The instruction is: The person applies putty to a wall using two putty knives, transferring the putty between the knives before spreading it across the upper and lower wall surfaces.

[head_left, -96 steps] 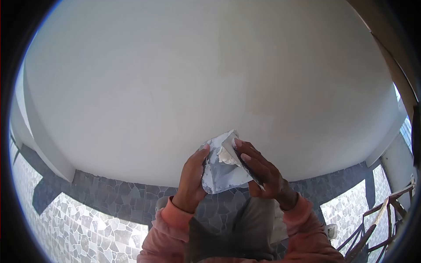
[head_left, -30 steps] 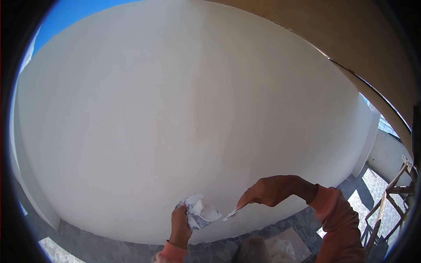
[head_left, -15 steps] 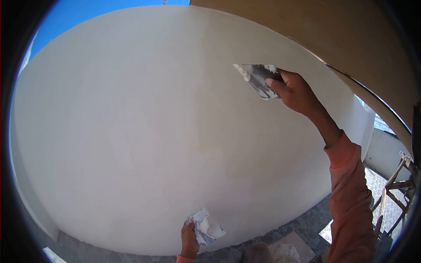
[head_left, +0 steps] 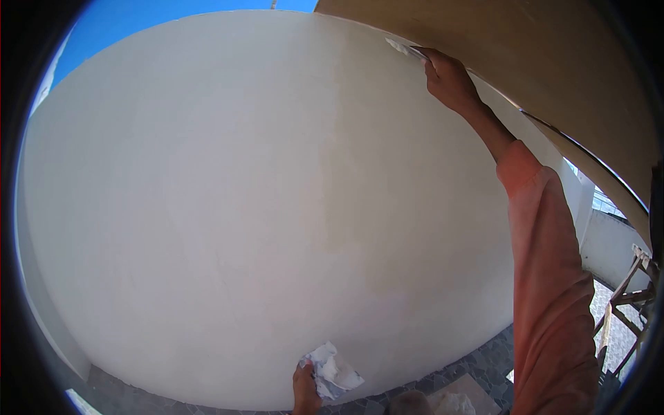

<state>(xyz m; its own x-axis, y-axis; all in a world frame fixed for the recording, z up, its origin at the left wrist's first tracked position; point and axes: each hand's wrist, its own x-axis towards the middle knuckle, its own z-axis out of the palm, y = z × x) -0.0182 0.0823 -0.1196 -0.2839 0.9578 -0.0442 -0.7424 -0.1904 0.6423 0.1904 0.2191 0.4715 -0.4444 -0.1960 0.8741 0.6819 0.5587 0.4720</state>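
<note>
High on the pale wall [head_left: 228, 187], my right hand [head_left: 451, 79] grips a flat metal trowel [head_left: 413, 52] with white paste on its tip. The trowel is seen nearly edge-on, close to where the wall meets the brown overhang. Low in the view, my left hand [head_left: 306, 387] is closed on a second flat plate [head_left: 334, 372] that bears a heap of white paste. A slightly darker patch [head_left: 353, 200] runs down the wall between the two hands.
The brown overhang [head_left: 539, 48] spans the upper right. A wooden stand [head_left: 631, 301] is at the far right. On the grey stone floor [head_left: 487, 356] lies a light board [head_left: 477, 398] with whitish material, beside a rounded brownish object [head_left: 409, 403].
My right hand has moved up with its trowel, which has turned from face-on to nearly edge-on. My left hand and its plate sit slightly lower and further right in the view.
</note>
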